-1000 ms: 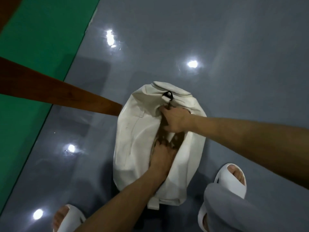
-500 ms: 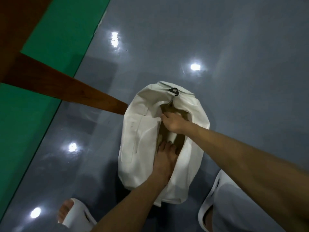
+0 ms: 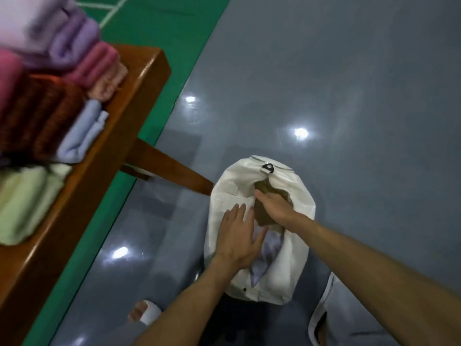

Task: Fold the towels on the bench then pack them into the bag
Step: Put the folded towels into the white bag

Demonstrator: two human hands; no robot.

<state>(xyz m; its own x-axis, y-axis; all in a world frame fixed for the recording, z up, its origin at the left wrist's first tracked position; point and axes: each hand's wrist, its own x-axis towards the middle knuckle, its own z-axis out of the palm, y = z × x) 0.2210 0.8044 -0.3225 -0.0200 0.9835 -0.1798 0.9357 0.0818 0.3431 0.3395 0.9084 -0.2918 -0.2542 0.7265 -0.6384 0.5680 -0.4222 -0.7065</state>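
Nearest, a white slipper (image 3: 149,314) shows at the lower edge beside the left forearm. Just beyond, the left hand (image 3: 237,242) lies flat on the left flap of the white bag (image 3: 287,273), with its fingers straight and slightly spread. The right hand (image 3: 277,208) pushes down on a brown towel (image 3: 261,216) in the bag's open mouth. Its fingers dip out of sight, so I cannot tell whether they grip. A pale lilac towel (image 3: 272,243) fills the nearer end of the opening. The bag rests on the grey floor (image 3: 349,83). Farther left, the wooden bench (image 3: 119,126) carries folded towels: green (image 3: 22,203), light blue (image 3: 82,136), rust-brown (image 3: 37,121), pink (image 3: 99,68) and purple (image 3: 74,41).
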